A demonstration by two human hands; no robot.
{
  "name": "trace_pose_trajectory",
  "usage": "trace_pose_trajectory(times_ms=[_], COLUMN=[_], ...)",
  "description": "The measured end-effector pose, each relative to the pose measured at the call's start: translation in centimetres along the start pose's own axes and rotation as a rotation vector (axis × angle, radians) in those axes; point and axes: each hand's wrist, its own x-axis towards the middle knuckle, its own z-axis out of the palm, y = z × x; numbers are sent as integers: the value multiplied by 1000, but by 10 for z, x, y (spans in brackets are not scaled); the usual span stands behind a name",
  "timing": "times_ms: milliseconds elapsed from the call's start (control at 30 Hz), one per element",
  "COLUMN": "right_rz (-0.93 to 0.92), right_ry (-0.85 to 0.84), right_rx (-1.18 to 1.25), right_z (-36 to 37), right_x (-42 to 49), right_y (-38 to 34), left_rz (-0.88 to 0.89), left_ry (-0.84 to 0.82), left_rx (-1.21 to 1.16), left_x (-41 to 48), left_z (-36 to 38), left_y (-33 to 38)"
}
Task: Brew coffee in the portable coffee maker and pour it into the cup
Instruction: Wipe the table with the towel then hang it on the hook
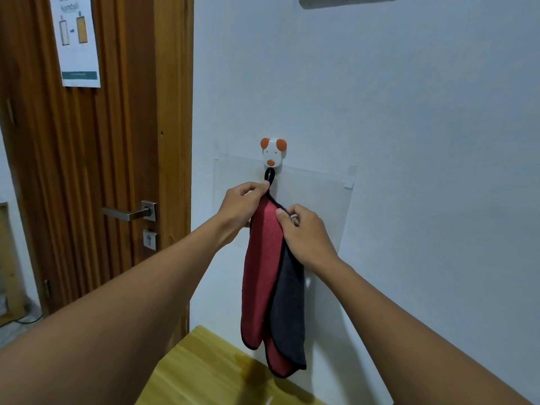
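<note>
White wall, wooden door [87, 171] – both hands, left hand [242, 200] and right hand [306, 232], pinching red-grey towel [263, 273] under hook [273, 153]; wooden tabletop [204, 372] below.

Both arms outstretched; left hand [244, 200] pinching, right hand [306, 235] likewise (fingers curled).

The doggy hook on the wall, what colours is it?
The hook is white with orange ears and nose, seen in the head view.

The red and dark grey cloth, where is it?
The red and dark grey cloth hangs mid-frame from the dog-shaped wall hook, right of the wooden door.
</note>
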Motion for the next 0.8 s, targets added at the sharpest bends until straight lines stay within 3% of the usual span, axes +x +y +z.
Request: trace_pose_trajectory(times_ms=[300,467,600,800], right_rz=[18,75,120,177], right_ry=[-2,-32,-63,-67], right_rx=[25,11,-21,-55], right_z=[2,7,11,15], right_x=[3,-5,-18,-56], right_y=[1,10,17,24], left_rz=[-6,-43,53,112], left_ry=[133,115,103,7], left_rx=[20,65,139,411], left_x=[7,4,-6,-49], left_z=[11,12,9,0], left_y=[0,-11,-21,-50])
